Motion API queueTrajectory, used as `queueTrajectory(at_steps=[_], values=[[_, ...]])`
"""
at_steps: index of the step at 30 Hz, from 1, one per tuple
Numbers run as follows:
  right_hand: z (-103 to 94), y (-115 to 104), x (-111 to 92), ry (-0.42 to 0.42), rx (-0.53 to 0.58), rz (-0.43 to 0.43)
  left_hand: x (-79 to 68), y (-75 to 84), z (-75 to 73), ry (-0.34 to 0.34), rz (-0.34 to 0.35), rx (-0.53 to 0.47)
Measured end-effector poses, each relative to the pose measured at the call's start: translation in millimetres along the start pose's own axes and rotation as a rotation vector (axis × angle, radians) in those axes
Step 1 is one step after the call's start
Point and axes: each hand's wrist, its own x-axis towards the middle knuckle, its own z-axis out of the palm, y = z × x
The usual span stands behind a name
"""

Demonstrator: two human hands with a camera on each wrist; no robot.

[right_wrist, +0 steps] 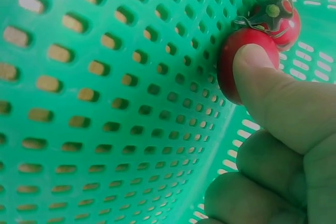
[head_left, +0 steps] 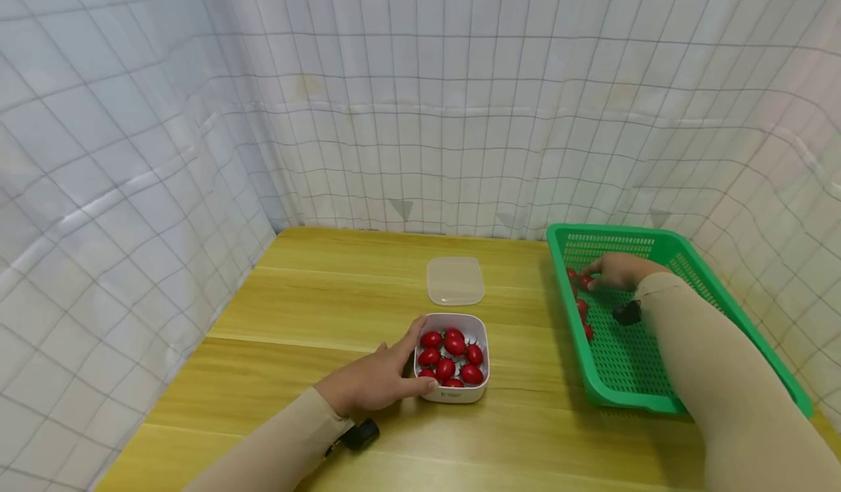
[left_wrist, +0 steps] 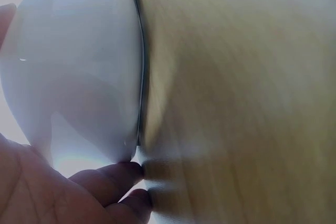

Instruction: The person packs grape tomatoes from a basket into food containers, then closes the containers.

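A white square container [head_left: 453, 395] holds several red cherry tomatoes [head_left: 454, 345]. My left hand [head_left: 377, 379] grips its left side, thumb at the front corner and forefinger at the back corner. In the left wrist view, fingertips [left_wrist: 123, 179] lie low against the container's wall [left_wrist: 79, 66]. Inside a green basket [head_left: 594, 386] at the right, my right hand [head_left: 617, 269] reaches toward the left wall. Its thumb [right_wrist: 257, 72] presses on a cherry tomato [right_wrist: 229, 66], pinching it; the forefinger is hidden. Another cherry tomato with a green stem [right_wrist: 286, 30] touches it.
A translucent square lid [head_left: 455, 281] lies on the wooden table [head_left: 315, 295] behind the container. More cherry tomatoes [head_left: 582, 308] line the basket's left side. White grid-patterned sheeting [head_left: 407, 112] hangs behind the table and along both sides.
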Motion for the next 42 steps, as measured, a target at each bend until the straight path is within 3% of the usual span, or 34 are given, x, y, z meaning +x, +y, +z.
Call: queueTrajectory(at_steps=[9, 16, 24, 33, 42], values=[[-3.9, -1.2, -2.1, 0.012, -0.047, -0.049, 2.2, -1.8, 2.4, -0.004, 0.002, 0.022], [-17.2, 0.8, -16.3, 0.002, -0.056, -0.072, 1.7, -0.8, 2.5, 0.001, -0.028, 0.019], [-42.4, -10.5, -39.9, 0.135, -0.075, -0.1, 3.2, -1.0, 2.4, 0.003, -0.019, 0.03], [-73.4, -51.1, -63.3, 0.285, -0.04, -0.18, 6.9, 3.0, -2.9, 0.011, 0.012, 0.064], [-72.2, -124.6, -79.1, 0.249, -0.032, -0.211, 6.4, 0.0, 0.0, 0.0, 0.022, 0.036]])
